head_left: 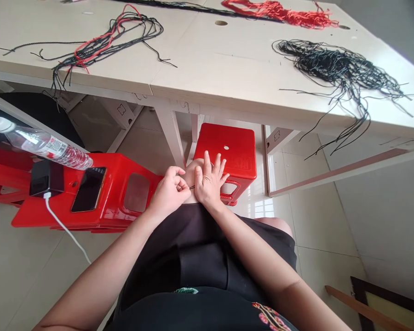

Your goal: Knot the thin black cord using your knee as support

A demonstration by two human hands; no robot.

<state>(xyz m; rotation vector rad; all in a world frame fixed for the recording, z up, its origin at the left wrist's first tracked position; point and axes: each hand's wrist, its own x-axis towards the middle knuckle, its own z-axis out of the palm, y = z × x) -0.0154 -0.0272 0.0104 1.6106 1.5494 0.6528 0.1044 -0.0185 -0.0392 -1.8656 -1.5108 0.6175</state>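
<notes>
My left hand [169,191] is closed in a pinch on a thin black cord [192,187], of which only a short piece shows. That piece runs across my bare knee [190,177] toward my right hand [209,181]. With its fingers spread, the right hand lies flat on the knee, and the cord disappears under its palm. Any length of cord beneath the palm is hidden.
On the table [200,76] ahead lie black and red cords [103,43], a tangled black bundle [341,66] and a red bundle [286,14]. A red stool [227,147] stands beyond my knee. Another stool [113,184] bears a bottle [44,145], phone [89,189] and charger [46,177].
</notes>
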